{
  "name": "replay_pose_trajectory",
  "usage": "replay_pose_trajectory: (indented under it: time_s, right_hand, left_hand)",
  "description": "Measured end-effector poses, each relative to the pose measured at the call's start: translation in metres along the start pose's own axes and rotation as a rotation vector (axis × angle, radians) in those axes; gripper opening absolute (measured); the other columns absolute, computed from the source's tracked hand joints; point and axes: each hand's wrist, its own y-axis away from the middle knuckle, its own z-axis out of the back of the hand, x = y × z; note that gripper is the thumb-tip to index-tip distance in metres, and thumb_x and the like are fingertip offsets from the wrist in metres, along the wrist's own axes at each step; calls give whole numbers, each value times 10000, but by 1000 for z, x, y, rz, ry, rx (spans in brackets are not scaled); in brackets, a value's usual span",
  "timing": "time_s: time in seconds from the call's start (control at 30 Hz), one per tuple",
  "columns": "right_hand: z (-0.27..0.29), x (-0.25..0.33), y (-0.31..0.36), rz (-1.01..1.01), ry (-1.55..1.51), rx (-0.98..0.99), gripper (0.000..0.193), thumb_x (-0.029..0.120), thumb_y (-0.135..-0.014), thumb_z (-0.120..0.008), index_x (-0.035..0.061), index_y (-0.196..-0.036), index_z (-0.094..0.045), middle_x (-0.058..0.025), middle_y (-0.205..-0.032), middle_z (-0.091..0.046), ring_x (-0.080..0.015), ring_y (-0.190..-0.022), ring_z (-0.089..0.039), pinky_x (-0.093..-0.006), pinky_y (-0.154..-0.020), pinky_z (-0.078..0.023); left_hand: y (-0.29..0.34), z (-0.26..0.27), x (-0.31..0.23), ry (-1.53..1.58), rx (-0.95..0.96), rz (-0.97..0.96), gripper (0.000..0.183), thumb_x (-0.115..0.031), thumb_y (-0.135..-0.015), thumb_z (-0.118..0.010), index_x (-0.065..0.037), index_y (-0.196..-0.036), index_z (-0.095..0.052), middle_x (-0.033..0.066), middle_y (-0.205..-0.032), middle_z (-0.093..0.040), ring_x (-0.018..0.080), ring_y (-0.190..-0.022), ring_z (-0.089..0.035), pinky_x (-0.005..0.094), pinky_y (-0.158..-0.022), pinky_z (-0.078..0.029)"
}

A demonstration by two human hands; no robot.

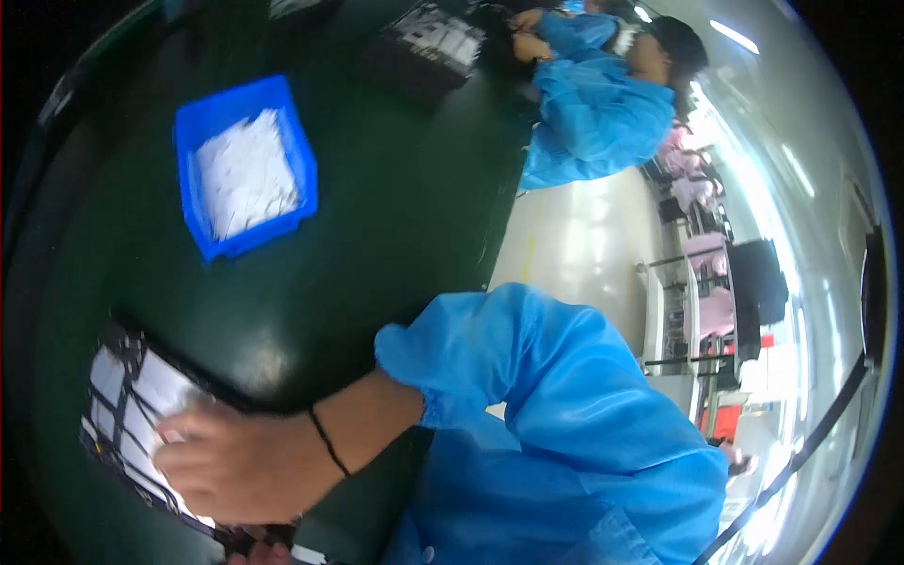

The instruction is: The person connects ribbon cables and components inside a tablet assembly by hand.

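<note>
A flat assembly with a black frame and white-silver panes (110,377) lies at the lower left of the green table. My right hand (240,468) reaches over it from the right, palm down, with its fingers lying on the pale surface. The fingers are somewhat blurred, and I see nothing held in them. At the bottom edge, only a few fingertips of my left hand (259,556) show beside the assembly's near corner; the rest is cut off, so its grip is unclear.
A blue bin (303,179) holding white paper-like pieces stands on the green table (377,217). Farther back lies another dark assembly with pale panes (443,42). A co-worker in a blue smock (603,122) sits at the table's far right. Shelving (692,282) stands across the aisle.
</note>
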Motion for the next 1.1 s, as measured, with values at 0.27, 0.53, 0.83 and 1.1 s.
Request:
replay_pose_trajectory:
  time_s: [0.27, 0.53, 0.83, 1.1]
  right_hand:
    - [137, -79, -26, -697, 164, -236, 64, 82, -919, -577, 25, -894, -561, -75, -826, -608, -200, -785, -591, -337, -768, -483]
    - [164, -147, 0, -183, 916, 186, 249, 236, -902, -669, 68, -1082, -707, -116, -1021, -721, -197, -935, -684, -303, -800, -524]
    - [80, -19, 8, 203, 48, 575, 214, 162, -768, -673, 161, -981, -649, -31, -1134, -708, -334, -1214, -556, -441, -1047, -300]
    - [81, 0, 19, 133, -208, 714, 311, 409, -944, -474, 132, -930, -615, -16, -1177, -692, -363, -1233, -541, -487, -1039, -238]
  left_hand:
    - [-25, -33, 30, 508, -125, 506, 109, -74, -740, -729, -95, -825, -664, 60, -935, -674, 300, -996, -629, 532, -1029, -326]
    - [-15, -46, 43, 421, -140, 753, 111, -38, -754, -744, -8, -814, -655, 168, -1274, -558, 286, -1229, -480, 374, -1046, -318]
    - [-26, -37, 38, 221, 55, 856, 154, -109, -665, -803, -84, -755, -680, 132, -1202, -589, 290, -1201, -445, 416, -1015, -301]
    - [-42, -39, 27, 336, -19, 959, 156, -139, -663, -819, -95, -746, -694, 124, -1202, -592, 309, -1199, -445, 419, -1026, -297]
